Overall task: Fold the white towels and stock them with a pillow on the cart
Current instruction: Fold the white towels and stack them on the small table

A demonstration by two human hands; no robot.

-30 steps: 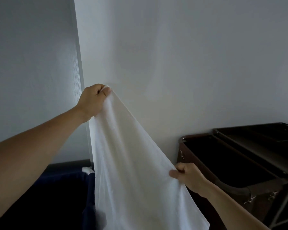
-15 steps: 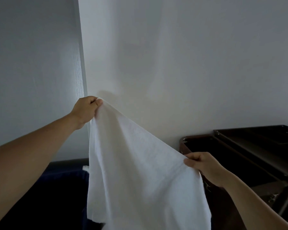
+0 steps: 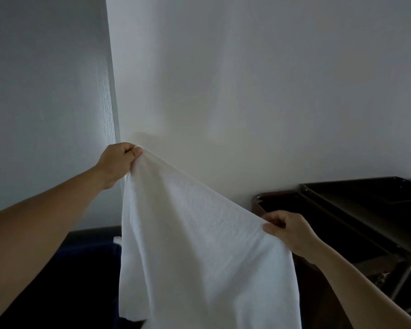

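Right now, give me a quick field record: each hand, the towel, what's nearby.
white towel: unfolded, hanging between both hands, top edge slanting down rightward
left hand: grips the towel's upper corner, raised
right hand: pinches the top edge, lower than the left
cart: dark, at right, behind the right hand
fold: not yet started

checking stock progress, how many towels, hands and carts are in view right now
white towel: 1
hands: 2, left hand and right hand, each with a grip on the towel
cart: 1
small white scrap lower left: cannot tell, uncounted
total: 4
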